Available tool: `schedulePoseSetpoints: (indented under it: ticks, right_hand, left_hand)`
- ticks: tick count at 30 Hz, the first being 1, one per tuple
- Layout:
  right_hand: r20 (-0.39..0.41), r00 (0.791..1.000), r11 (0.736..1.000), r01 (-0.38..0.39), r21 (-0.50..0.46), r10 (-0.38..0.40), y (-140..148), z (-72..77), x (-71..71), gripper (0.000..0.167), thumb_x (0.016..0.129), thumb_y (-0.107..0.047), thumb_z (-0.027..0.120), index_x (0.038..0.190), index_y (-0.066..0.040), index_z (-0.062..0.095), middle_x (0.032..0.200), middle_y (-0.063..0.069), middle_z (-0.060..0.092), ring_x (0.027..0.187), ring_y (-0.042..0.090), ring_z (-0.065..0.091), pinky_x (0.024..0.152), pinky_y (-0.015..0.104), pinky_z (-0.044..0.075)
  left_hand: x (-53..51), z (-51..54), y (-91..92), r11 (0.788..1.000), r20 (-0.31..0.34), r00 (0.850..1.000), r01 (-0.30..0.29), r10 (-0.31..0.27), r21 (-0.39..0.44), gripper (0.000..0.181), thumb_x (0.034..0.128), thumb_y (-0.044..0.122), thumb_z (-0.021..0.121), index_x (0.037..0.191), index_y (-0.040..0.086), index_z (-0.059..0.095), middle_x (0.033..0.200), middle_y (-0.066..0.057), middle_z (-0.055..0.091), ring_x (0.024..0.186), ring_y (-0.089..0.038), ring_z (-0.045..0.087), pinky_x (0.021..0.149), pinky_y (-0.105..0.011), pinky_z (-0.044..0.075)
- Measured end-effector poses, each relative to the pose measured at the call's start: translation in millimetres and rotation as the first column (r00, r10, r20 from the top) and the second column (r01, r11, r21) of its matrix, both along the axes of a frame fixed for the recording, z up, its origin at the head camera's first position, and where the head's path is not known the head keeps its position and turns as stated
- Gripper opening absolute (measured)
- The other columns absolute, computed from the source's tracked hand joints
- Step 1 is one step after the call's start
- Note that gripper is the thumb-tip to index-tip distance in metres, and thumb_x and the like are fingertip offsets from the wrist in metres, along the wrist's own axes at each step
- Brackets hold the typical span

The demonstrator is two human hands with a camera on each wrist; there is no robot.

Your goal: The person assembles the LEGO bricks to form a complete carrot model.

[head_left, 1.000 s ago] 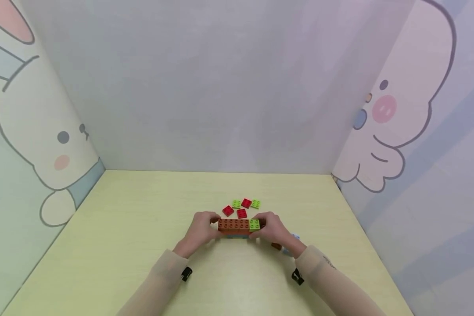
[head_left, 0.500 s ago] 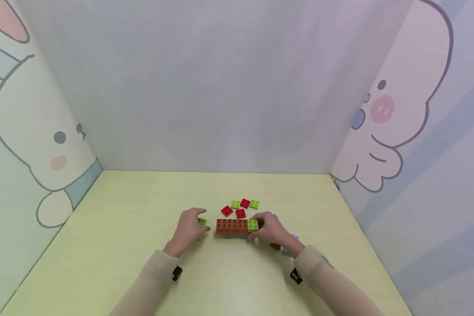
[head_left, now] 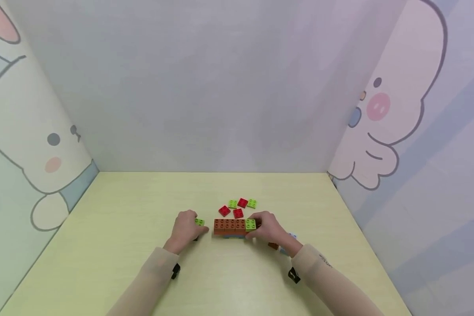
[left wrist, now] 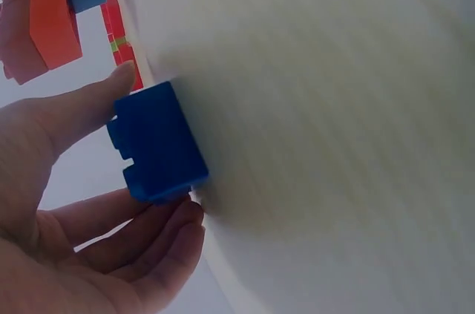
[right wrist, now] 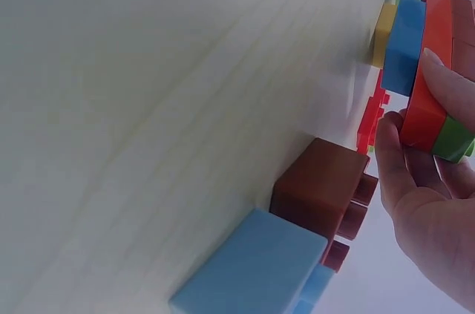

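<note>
My left hand (head_left: 185, 229) is at the left of centre, thumb on one side and curled fingers on the other of a dark blue brick (left wrist: 159, 143). A green studded brick (head_left: 199, 222) lies by its fingertips in the head view. Centrally stands a long built row of toy bricks (head_left: 230, 226), brown on top with a green brick (head_left: 250, 224) at the right end. Red, blue and yellow bricks show beneath in the right wrist view. My right hand (head_left: 270, 226) grips the row's right end between thumb and fingers.
Behind the row lie several loose flat bricks, red (head_left: 224, 211) and green (head_left: 232, 204). Partly under my right forearm, a brown brick (right wrist: 315, 184) sits beside a light blue brick (right wrist: 249, 266). The pale table (head_left: 150, 188) meets a wall at the back.
My left hand has left the row's left end and moved left to the green and dark blue bricks, its fingers drawing closer together. My right hand has stayed on the row.
</note>
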State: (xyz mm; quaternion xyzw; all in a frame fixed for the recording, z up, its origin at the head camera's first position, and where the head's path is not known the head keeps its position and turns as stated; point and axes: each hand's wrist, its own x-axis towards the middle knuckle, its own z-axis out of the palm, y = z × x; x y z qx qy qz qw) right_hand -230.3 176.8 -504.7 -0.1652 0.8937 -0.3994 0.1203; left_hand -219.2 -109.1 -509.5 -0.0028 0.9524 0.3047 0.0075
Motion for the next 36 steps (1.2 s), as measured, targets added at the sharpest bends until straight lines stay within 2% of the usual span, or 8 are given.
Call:
schedulePoseSetpoints:
  ticks: [6, 9, 14, 19, 27, 31, 36]
  right_hand:
    - [0.011, 1.0, 1.0, 0.002, 0.013, -0.002, -2, 0.4, -0.5, 0.039, 0.069, -0.023, 0.087, 0.103, -0.013, 0.071, 0.094, -0.005, 0.065, 0.083, 0.013, 0.058, 0.075, 0.034, 0.049]
    - [0.016, 1.0, 1.0, 0.007, 0.017, -0.007, -3, 1.2, -0.4, 0.039, 0.069, -0.023, 0.087, 0.104, -0.013, 0.071, 0.095, -0.005, 0.065, 0.084, 0.013, 0.058, 0.076, 0.035, 0.049]
    - [-0.003, 1.0, 0.999, 0.007, 0.037, -0.007, -3, 0.7, -1.1, 0.041, 0.068, -0.023, 0.088, 0.104, -0.013, 0.071, 0.094, -0.005, 0.066, 0.084, 0.012, 0.058, 0.075, 0.034, 0.049]
    - [-0.013, 1.0, 0.999, 0.005, 0.039, -0.004, -1, 0.6, -0.3, 0.042, 0.067, -0.024, 0.088, 0.103, -0.012, 0.071, 0.094, -0.004, 0.066, 0.084, 0.011, 0.059, 0.075, 0.035, 0.049]
    - [-0.012, 1.0, 1.0, 0.007, 0.03, -0.007, -2, 3.8, 0.2, 0.042, 0.067, -0.022, 0.088, 0.104, -0.011, 0.071, 0.093, -0.004, 0.066, 0.082, 0.012, 0.059, 0.073, 0.034, 0.049]
    - [-0.008, 1.0, 0.999, 0.009, 0.037, -0.009, -3, 4.7, 0.2, 0.043, 0.068, -0.023, 0.088, 0.105, -0.011, 0.07, 0.093, -0.004, 0.066, 0.082, 0.011, 0.059, 0.073, 0.033, 0.05]
    - [-0.015, 1.0, 0.999, 0.007, 0.046, -0.006, -4, 5.0, 0.7, 0.043, 0.068, -0.022, 0.088, 0.105, -0.01, 0.07, 0.093, -0.004, 0.066, 0.082, 0.011, 0.059, 0.072, 0.033, 0.049]
  left_hand:
    - [-1.9, -0.7, 0.0, 0.998, -0.005, 1.0, -0.001, 0.0, -0.059, 0.049, 0.0678, 0.027, 0.086, 0.098, -0.008, 0.069, 0.085, -0.014, 0.062, 0.07, -0.021, 0.052, 0.059, -0.033, 0.046]
    - [-1.9, -0.3, -0.3, 0.998, -0.013, 1.0, 0.001, -0.002, -0.07, 0.045, 0.0681, 0.025, 0.086, 0.097, -0.005, 0.071, 0.082, -0.011, 0.061, 0.07, -0.022, 0.051, 0.058, -0.033, 0.044]
    - [-1.2, -0.9, -0.2, 0.998, -0.044, 0.999, 0.013, -0.015, -0.058, 0.041, 0.0709, 0.018, 0.082, 0.103, -0.005, 0.07, 0.086, -0.013, 0.064, 0.071, -0.022, 0.051, 0.059, -0.034, 0.044]
    - [-0.8, 1.5, 3.5, 0.998, -0.095, 0.995, 0.033, -0.039, -0.056, 0.041, 0.0764, 0.014, 0.078, 0.112, -0.004, 0.068, 0.099, -0.016, 0.067, 0.074, -0.02, 0.053, 0.062, -0.035, 0.046]
    - [4.0, 17.2, 12.1, 0.998, -0.083, 0.994, 0.069, -0.069, -0.004, 0.045, 0.0781, 0.008, 0.077, 0.119, -0.005, 0.063, 0.109, -0.02, 0.064, 0.086, -0.025, 0.055, 0.071, -0.039, 0.049]
    - [7.2, 26.1, 14.5, 0.998, -0.112, 0.992, 0.065, -0.062, 0.027, 0.042, 0.076, 0.007, 0.078, 0.115, -0.003, 0.067, 0.106, -0.017, 0.065, 0.089, -0.027, 0.056, 0.073, -0.04, 0.049]
    - [11.2, 38.4, 17.3, 0.99, -0.152, 0.984, 0.105, -0.09, 0.092, 0.038, 0.0743, 0.004, 0.079, 0.111, 0.0, 0.069, 0.103, -0.014, 0.067, 0.089, -0.026, 0.057, 0.072, -0.04, 0.05]
